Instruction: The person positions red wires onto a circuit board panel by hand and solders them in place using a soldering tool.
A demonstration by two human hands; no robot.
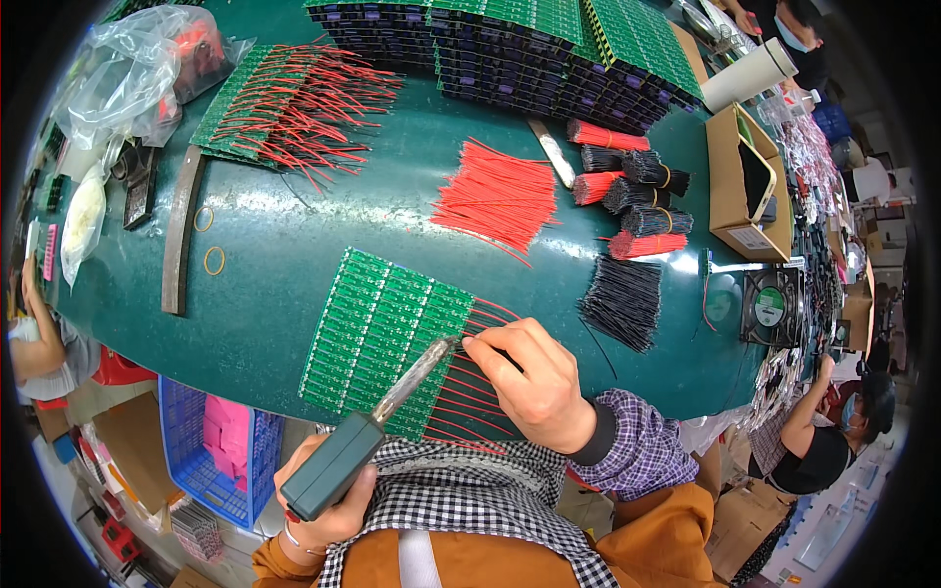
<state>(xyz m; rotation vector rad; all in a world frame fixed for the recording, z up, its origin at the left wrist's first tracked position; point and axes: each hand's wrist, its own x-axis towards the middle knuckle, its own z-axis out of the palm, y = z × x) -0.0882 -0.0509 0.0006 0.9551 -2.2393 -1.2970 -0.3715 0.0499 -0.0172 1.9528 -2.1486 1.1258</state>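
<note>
My left hand (333,521) is closed around the dark green handle of a soldering iron (339,465). The iron's metal barrel slants up to the right, and its tip is at the right side of a green circuit board panel (377,318). Close to that tip, the thumb and forefinger of my right hand (539,384) pinch a thin red wire, whose end is partly hidden by the fingers. Several red wires (475,397) stick out from the panel's right edge, above and below my fingers. The panel lies tilted on the green table near its front edge.
Loose red wires (495,201) and black wires (622,302) lie beyond my right hand, near banded wire bundles (637,186). Boards with red wires (255,108) and a metal bar (180,235) sit left. Stacked panels (529,59) stand behind; a cardboard box (730,186) and fan (772,306) are right.
</note>
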